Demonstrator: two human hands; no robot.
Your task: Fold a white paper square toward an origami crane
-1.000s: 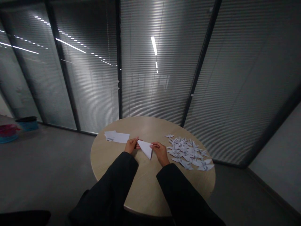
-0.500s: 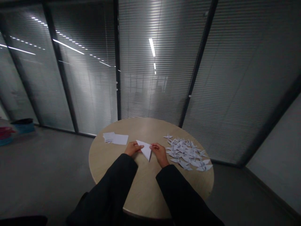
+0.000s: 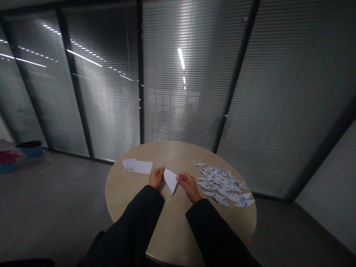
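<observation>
A white sheet of paper [image 3: 170,181], folded to a triangle with one point toward me, is held between my two hands above the table. My left hand [image 3: 157,177] pinches its left corner, thumb up along the edge. On the right side, the fingertips of my right hand [image 3: 188,183] close on the other edge. Several folded paper cranes [image 3: 221,183] lie in a spread pile to the right of my right hand. Left of my left hand rest loose white paper sheets [image 3: 143,167], partly overlapping.
The round wooden table [image 3: 172,237] stands against a glass partition with blinds [image 3: 178,122]. A single paper crane [image 3: 200,164] sits a little apart behind the pile. On the floor at far left are a blue bin with a black liner [image 3: 30,150] and one with a red liner [image 3: 8,159].
The folded paper has turned and tilted slightly, its lower point shifting left. My left thumb has moved from across the paper to its left corner. The view has shifted slightly.
</observation>
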